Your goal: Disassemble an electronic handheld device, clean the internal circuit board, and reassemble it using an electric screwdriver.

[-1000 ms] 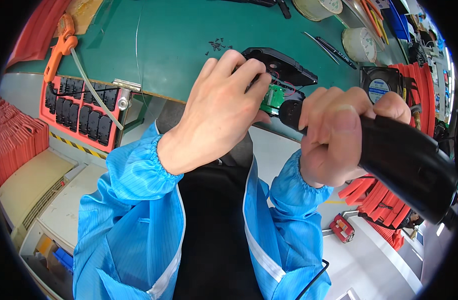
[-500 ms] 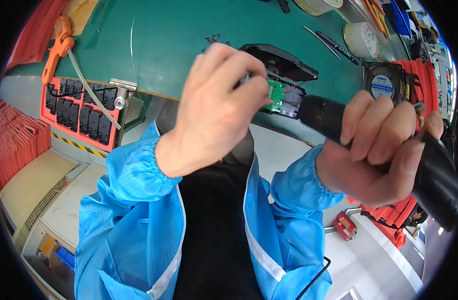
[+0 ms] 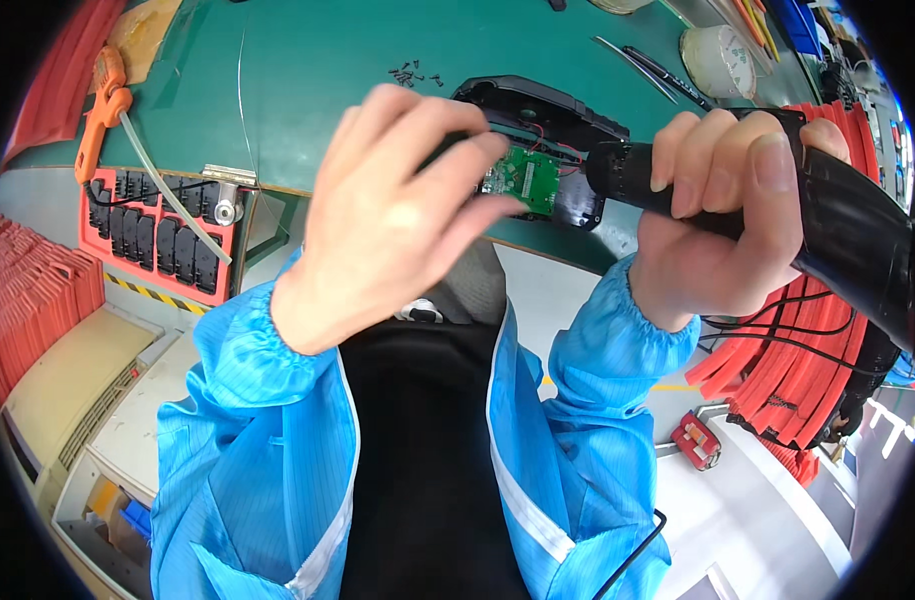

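My right hand [image 3: 728, 205] is wrapped round a black electric screwdriver [image 3: 848, 235]. Its nose points left, by the right end of an opened black plastic case. Inside the lower case half [image 3: 581, 205] lies a green circuit board [image 3: 533, 180]. The other half, a black cover [image 3: 543, 108], rests tilted behind it, with thin red wires between them. My left hand [image 3: 388, 200] is over the left end of the case, thumb and curled fingers apart. Its palm side is hidden, and any contact with the case is unclear. Small dark screws [image 3: 410, 75] lie loose beyond it.
An orange glue gun [image 3: 103, 115] lies at the left, above a red tray [image 3: 213, 285] of black parts. A pen and tweezers [image 3: 638, 70] lie at the far right, near a white roll [image 3: 718, 60]. Red stacked sheets [image 3: 778, 370] stand at the right.
My left hand has shifted left and its thumb has parted from the fingers. My right hand has raised the screwdriver slightly and moved it left, closer to the board.
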The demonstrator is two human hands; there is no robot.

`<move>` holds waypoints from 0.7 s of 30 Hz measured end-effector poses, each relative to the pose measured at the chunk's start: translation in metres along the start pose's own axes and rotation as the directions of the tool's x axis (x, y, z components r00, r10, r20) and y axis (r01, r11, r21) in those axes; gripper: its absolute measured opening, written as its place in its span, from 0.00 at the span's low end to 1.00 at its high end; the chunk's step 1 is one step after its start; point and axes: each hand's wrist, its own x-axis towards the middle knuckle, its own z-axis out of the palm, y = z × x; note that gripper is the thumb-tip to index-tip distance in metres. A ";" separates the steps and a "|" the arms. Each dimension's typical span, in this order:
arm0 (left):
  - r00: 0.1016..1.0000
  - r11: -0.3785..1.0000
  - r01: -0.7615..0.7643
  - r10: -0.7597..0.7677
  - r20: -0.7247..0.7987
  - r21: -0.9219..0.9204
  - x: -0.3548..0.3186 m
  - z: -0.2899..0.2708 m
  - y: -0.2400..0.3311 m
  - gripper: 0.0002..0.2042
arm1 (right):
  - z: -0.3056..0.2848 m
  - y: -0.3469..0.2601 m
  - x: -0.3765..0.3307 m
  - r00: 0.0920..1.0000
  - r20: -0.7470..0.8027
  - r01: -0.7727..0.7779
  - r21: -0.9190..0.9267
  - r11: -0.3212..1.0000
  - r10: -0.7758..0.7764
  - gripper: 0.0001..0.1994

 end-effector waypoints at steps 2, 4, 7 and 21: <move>0.998 1.000 0.028 -0.028 0.050 0.001 0.002 0.007 0.008 0.26 | 0.001 0.000 0.000 1.000 -0.010 -0.011 0.000 1.000 0.011 0.19; 0.997 0.999 0.040 -0.040 0.072 0.006 0.001 0.010 0.009 0.30 | -0.001 0.002 0.001 1.000 -0.011 -0.009 0.000 1.000 0.009 0.20; 0.992 0.998 0.061 -0.062 0.106 0.017 0.002 0.013 0.009 0.30 | -0.001 0.004 0.001 1.000 -0.007 -0.007 -0.009 1.000 0.007 0.20; 0.990 0.995 0.064 -0.073 0.121 0.076 0.004 0.013 0.014 0.31 | 0.021 -0.002 0.002 0.991 -0.130 -0.044 -0.221 0.974 0.015 0.15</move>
